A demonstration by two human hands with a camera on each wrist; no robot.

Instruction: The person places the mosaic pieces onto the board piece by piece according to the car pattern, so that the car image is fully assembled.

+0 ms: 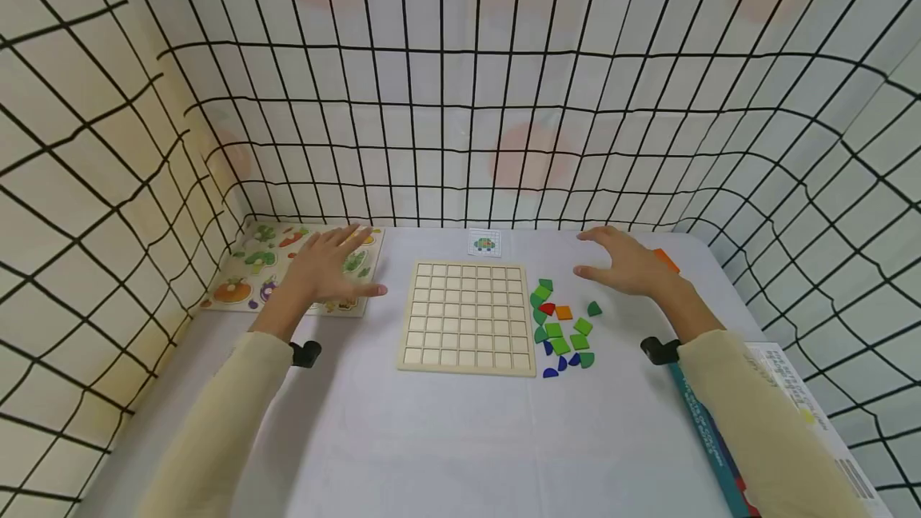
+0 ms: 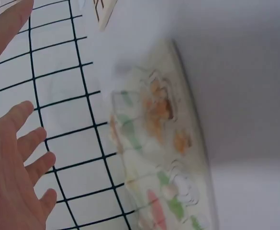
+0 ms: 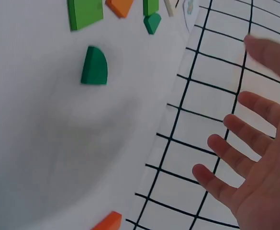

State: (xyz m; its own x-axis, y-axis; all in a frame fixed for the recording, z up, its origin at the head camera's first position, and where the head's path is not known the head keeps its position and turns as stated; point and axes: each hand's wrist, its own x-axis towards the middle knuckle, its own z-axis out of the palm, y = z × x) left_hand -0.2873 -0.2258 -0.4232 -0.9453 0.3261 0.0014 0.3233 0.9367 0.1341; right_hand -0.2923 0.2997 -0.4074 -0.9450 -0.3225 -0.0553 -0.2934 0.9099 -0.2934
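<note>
My left hand (image 1: pixel 327 266) hovers with spread fingers over a vegetable picture board (image 1: pixel 237 270) at the back left, holding nothing. On the other side my right hand (image 1: pixel 622 262) is raised above the cloth, its fingers apart and nothing in them. Between the hands lies a wooden grid board (image 1: pixel 468 318) with bare square cells. Beside its right edge are scattered several small pieces: green squares (image 1: pixel 560 346), dark green quarter-rounds (image 1: pixel 594 308), blue pieces (image 1: pixel 550 372), a red piece (image 1: pixel 548 308) and an orange square (image 1: pixel 564 312). A pattern card (image 1: pixel 484 243) lies behind the grid board.
Black wire mesh (image 1: pixel 439 102) encloses the white-covered table (image 1: pixel 432 446) at the back and sides. A flat box (image 1: pixel 712 430) lies under the right forearm. An orange piece (image 1: pixel 666 260) sits behind the right wrist.
</note>
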